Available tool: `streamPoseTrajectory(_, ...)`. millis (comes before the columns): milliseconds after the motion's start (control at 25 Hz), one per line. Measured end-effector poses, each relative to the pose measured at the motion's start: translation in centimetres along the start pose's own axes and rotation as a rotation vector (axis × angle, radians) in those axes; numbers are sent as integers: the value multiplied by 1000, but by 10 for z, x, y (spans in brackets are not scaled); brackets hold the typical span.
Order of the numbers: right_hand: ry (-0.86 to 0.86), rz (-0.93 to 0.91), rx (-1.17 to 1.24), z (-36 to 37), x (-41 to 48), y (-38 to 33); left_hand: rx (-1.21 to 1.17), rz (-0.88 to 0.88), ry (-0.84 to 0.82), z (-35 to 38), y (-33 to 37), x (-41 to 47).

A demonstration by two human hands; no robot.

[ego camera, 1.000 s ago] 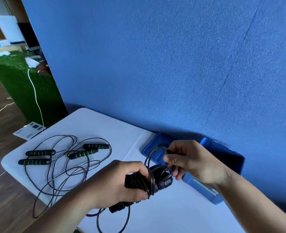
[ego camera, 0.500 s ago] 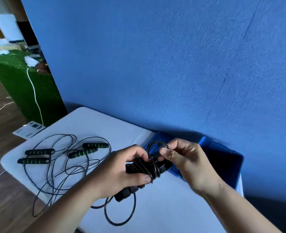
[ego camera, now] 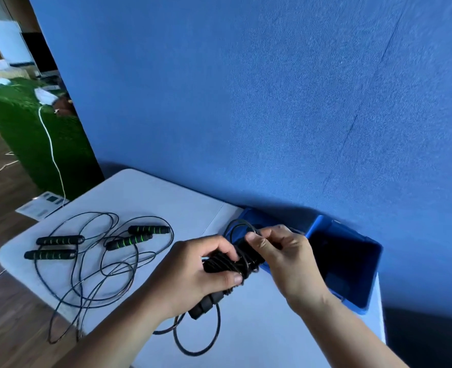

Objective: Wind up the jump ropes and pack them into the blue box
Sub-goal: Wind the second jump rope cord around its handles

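1. Blue partition: fills the background and stands directly behind the table.
2. White table: bears every item listed below.
3. Blue box: open, with a dark interior. It sits at the table's far right against the partition.
4. Loose jump ropes: 2, on the table's left half, well apart from the box. Their thin black cords lie in overlapping loops. The 4 black handles with green rings lie in 2 pairs.
5. Left hand: fingers and thumb curl around the wound rope's handles.
6. Right hand: thumb and forefinger pinch a loop of that rope's cord, just in front of the box.
7. Wound jump rope: black, held in both hands above the table, just beside the box. Its cord is coiled round its handles. 1 handle end projects below the left hand, and a slack loop trails onto the table.
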State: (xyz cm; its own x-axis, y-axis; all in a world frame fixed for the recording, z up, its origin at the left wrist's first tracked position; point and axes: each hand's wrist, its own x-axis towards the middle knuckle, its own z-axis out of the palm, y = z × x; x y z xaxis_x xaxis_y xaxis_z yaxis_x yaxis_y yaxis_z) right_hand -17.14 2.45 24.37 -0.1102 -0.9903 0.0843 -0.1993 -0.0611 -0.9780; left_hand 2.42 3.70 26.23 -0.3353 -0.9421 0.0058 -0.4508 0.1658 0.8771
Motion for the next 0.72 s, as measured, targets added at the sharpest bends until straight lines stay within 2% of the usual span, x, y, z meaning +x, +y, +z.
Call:
streamPoseTrajectory(120, 52, -87, -284, -1, 1, 1, 51, 2, -11, -2, -2, 3)
streamPoseTrajectory(280, 114, -318, -532, -4, -11, -6, 77, -52, -22, -1, -1, 3)
streamPoseTrajectory(360, 123, -355, -570, -4, -14, -6, 84, -68, -16, 0, -1, 3)
streamPoseTrajectory(560, 152, -274, -540, -4, -13, 2, 107, -39, 12, 2, 0, 2)
streamPoseTrajectory(720, 94, -444, -549, -3, -9, 10, 99, -47, 2, 4, 2, 1)
